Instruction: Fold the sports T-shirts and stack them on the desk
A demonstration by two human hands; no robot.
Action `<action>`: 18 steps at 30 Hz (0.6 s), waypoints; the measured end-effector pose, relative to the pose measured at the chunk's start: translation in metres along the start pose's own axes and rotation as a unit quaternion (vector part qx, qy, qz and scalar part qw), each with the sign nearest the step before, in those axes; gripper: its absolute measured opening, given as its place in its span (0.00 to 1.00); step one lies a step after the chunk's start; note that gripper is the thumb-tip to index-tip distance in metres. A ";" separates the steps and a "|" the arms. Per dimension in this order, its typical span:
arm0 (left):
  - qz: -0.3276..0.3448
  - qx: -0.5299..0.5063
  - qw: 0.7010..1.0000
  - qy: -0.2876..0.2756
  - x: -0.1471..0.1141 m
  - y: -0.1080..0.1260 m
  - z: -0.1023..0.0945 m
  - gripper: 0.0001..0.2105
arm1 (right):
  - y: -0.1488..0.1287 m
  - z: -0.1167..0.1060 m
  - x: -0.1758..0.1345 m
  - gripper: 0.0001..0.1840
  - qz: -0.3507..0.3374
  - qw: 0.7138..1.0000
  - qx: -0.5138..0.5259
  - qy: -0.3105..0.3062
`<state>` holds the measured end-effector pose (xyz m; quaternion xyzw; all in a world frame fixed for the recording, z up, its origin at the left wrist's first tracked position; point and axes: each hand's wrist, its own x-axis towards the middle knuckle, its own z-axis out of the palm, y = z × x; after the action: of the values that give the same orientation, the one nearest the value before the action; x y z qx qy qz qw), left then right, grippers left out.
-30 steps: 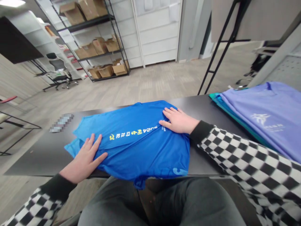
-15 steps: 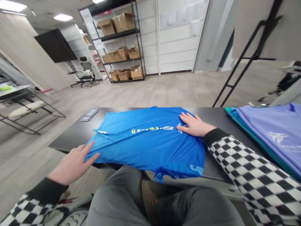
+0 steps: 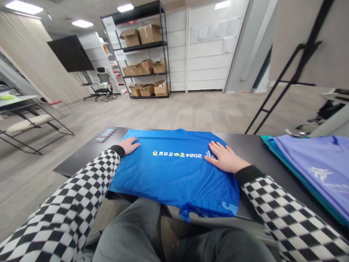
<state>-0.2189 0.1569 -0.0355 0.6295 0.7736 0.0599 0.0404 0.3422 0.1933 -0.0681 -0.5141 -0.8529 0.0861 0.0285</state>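
Observation:
A blue T-shirt (image 3: 163, 174) with white and yellow lettering lies spread sideways over the dark table, its near edge hanging above my knees. On its far left corner rests my left hand (image 3: 130, 145), fingers stretched out and touching the fabric. My right hand (image 3: 225, 157) lies flat on the shirt's right part, fingers spread, partly covering a small white print. The near right portion of the shirt is bunched, with a paler blue pattern at its corner.
A stack of folded shirts, lavender (image 3: 321, 163) on top of teal, sits at the table's right. A blurred-out flat item (image 3: 105, 134) lies at the far left of the dark table (image 3: 79, 156). Beyond stand a shelf with cardboard boxes (image 3: 149, 34) and a black stand (image 3: 283, 87).
My left hand has moved from the shirt's near left edge up to its far left corner. The folded-over left edge and creases there now lie smoother. My right hand stays on the shirt.

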 end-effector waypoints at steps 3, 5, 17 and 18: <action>-0.014 0.011 1.000 0.023 0.025 0.002 0.003 0.34 | -0.005 -0.004 -0.003 0.58 0.015 1.000 0.000 -0.003; -0.001 0.021 0.999 0.026 0.033 0.006 0.011 0.37 | -0.010 -0.007 -0.007 0.60 0.024 1.000 -0.001 -0.008; 0.003 0.078 0.997 -0.009 0.039 -0.005 0.031 0.44 | -0.023 -0.011 -0.018 0.66 0.026 0.999 0.035 -0.006; 0.000 0.068 0.998 0.003 0.038 -0.011 0.029 0.43 | -0.027 -0.010 -0.018 0.65 0.016 0.999 0.041 0.003</action>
<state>-0.2336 0.1926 -0.0649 0.6304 0.7762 0.0092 -0.0050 0.3283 0.1662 -0.0527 -0.5267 -0.8401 0.1198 0.0505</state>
